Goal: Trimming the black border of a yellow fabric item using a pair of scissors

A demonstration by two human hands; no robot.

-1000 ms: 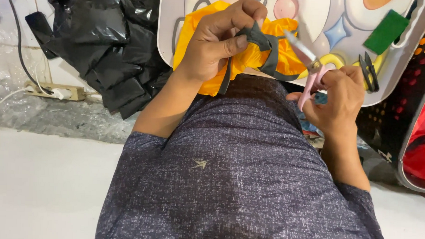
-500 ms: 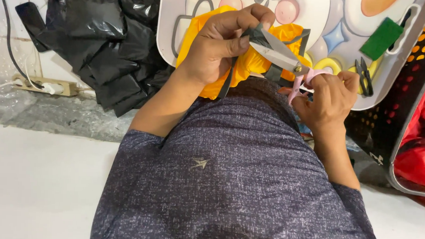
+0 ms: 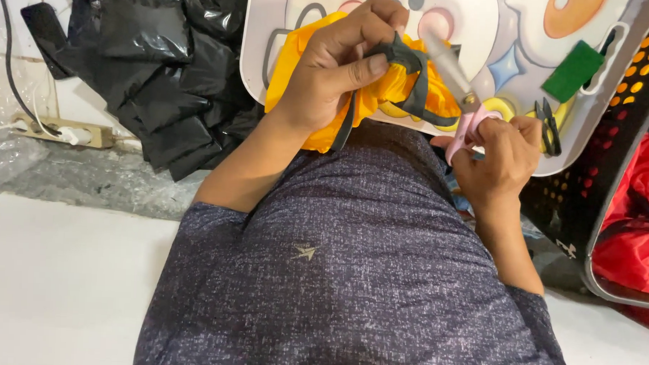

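Leftmost, crumpled glossy black plastic (image 3: 156, 69) lies heaped by a wall. Next, the left hand (image 3: 336, 68) pinches a dark grey strap (image 3: 415, 67) on soft yellow fabric (image 3: 385, 91), bunched over a white cartoon-printed tray (image 3: 481, 30). Further right, the right hand (image 3: 501, 160) grips pink-handled scissors (image 3: 460, 101), their blades blurred.

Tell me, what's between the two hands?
In the head view, between the left hand and right hand lie bunched yellow cloth, its grey strap, and the scissors' blades.
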